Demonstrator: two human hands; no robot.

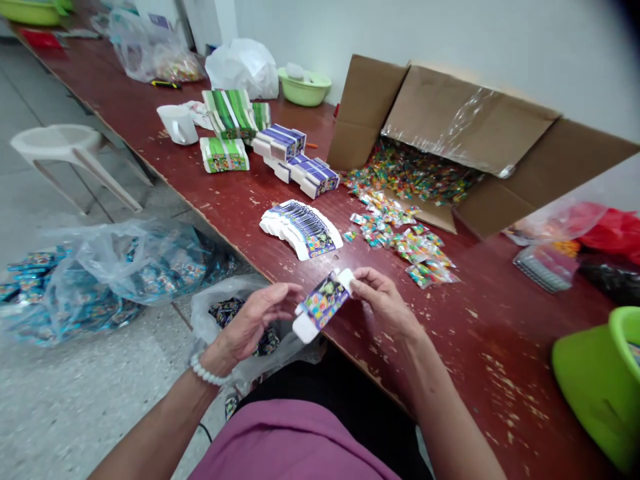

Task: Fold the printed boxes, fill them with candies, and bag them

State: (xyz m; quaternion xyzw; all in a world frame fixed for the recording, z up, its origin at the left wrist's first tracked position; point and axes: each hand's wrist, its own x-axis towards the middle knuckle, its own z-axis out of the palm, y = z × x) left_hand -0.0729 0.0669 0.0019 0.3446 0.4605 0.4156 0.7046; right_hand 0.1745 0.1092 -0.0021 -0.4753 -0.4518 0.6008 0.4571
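My right hand (383, 299) pinches one end of a small printed carton (324, 301), dark blue with colourful pictures and white flaps at both ends. The carton is tilted over the table's front edge. On its other side my left hand (263, 317) is open, fingers stretched toward the carton; whether a fingertip touches it I cannot tell. A white bead bracelet circles the left wrist. Just beyond, a fanned row of flat cartons (303, 230) lies on the table. To its right are several small clear packets of coloured sweets (400, 237).
An open cardboard box (450, 113) spills sweet packets onto the red table (480, 373). Bundled purple cartons (300, 163), green cartons (225, 155) and a white mug (178, 125) stand farther back. A green bucket (595, 373) is at right. Plastic bags (145, 267) and a stool (65, 143) occupy the left floor.
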